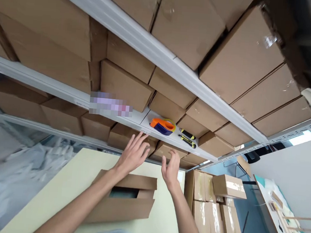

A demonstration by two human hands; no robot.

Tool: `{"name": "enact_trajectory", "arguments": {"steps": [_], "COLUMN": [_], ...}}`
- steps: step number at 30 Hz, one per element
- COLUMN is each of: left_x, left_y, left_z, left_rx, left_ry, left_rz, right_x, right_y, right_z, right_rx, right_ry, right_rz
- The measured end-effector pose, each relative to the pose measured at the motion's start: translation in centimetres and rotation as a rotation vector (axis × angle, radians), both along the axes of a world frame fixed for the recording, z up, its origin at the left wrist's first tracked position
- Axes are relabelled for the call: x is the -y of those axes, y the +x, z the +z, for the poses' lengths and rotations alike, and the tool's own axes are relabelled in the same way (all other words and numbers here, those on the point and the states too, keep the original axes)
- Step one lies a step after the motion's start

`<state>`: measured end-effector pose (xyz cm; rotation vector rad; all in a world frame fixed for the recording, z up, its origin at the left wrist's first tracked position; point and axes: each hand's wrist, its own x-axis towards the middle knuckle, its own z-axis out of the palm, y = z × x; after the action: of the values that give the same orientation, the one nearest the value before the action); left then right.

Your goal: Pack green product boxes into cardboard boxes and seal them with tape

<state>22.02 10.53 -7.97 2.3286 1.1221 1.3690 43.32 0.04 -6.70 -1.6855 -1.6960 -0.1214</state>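
Note:
My left hand [134, 151] reaches forward with its fingers spread and nothing in it, near the edge of the white shelf [140, 117]. To its right, my right hand [171, 168] is raised with its fingers loosely apart, also without anything in it. Just beyond them on the shelf sits an orange and dark blue tape dispenser [160, 128]. Beside it lie two yellow and black utility knives, one [187, 134] behind the other [188, 141]. Below my forearms an open cardboard box [121, 210] stands on the pale table [56, 187], its flaps up.
Closed cardboard boxes [125, 85] fill the shelves above and below. Taped cartons [206, 215] are stacked right of the table. White plastic bags [21, 188] lie at the left. Another table [272, 213] stands at the far right.

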Motion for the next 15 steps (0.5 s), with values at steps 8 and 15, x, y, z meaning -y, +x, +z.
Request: {"name": "enact_trajectory", "arguments": {"steps": [8, 15], "left_x": [-5.6, -5.6], "left_y": [4.3, 3.6], "left_z": [4.1, 3.5], "left_rx": [0.034, 0.100], "left_ry": [0.026, 0.014], "left_rz": [0.060, 0.082], "right_x": [-13.6, -19.1], "right_y": [-0.1, -1.0], "right_z": [7.2, 8.3], "right_rx": [0.328, 0.415], "right_ry": [-0.213, -0.567], "right_rz": [0.079, -0.018]}}
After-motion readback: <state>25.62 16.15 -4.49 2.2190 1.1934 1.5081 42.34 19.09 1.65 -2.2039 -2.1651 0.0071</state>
